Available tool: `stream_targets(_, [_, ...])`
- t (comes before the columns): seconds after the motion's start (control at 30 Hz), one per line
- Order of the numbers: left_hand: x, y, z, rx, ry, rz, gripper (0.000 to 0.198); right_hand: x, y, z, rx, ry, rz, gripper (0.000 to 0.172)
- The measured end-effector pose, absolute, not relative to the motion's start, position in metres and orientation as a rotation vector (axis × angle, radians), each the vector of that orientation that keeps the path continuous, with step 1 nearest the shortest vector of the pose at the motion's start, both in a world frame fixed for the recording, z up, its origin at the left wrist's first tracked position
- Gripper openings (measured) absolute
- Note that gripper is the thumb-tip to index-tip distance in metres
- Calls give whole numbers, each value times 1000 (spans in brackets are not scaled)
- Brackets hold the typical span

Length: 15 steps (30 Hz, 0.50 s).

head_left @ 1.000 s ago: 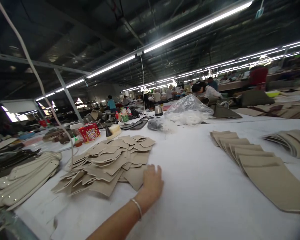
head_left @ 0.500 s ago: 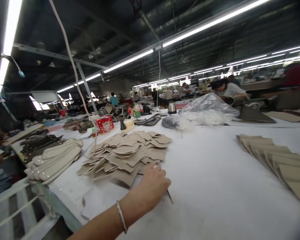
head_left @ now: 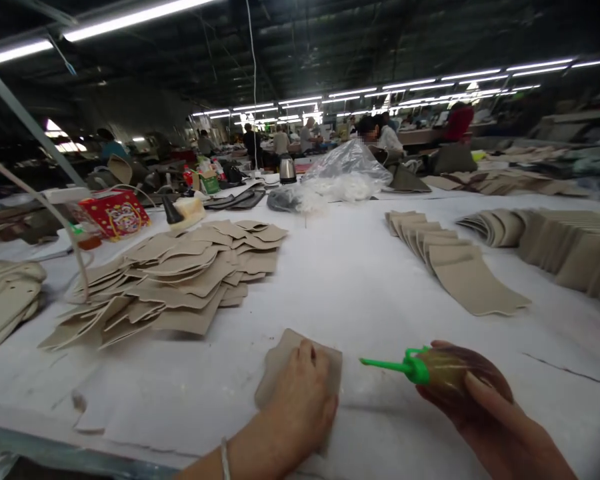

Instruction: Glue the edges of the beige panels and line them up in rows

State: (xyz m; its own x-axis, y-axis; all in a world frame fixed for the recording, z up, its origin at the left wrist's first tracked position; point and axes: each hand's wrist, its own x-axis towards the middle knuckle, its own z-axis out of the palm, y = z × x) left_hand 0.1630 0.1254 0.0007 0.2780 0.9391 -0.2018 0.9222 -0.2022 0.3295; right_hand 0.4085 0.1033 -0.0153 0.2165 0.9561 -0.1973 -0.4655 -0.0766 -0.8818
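My left hand [head_left: 300, 397] lies flat on a single beige cut piece [head_left: 283, 357] near the front of the white table [head_left: 350, 280], fingers pressing it down. My right hand [head_left: 475, 400] is wrapped round a small glue bottle [head_left: 440, 369] with a green nozzle [head_left: 387, 364] pointing left toward that piece. A spread heap of beige cut pieces [head_left: 180, 277] lies to the left beyond my left hand.
A fanned row of larger beige panels [head_left: 450, 267] and more stacks [head_left: 555, 243] lie to the right. A red box [head_left: 113, 213], a clear plastic bag [head_left: 350, 170] and a kettle [head_left: 287, 169] stand at the back. A cable [head_left: 40, 203] hangs at left. Other workers sit in the distance.
My left hand drew one beige piece from the heap toward the table's front and now presses it flat. My right hand came into view holding the glue bottle. The camera tilted down.
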Motion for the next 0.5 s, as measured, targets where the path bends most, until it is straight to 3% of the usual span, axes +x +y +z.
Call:
stream_targets(0.37, [186,126,12,2226,1709,-173,45,423,99,-25,-1345,-943,972,69])
stream_targets(0.5, [183,124,9,2273,1719,-275,46,424,95,-21,-1367,-984,891,71])
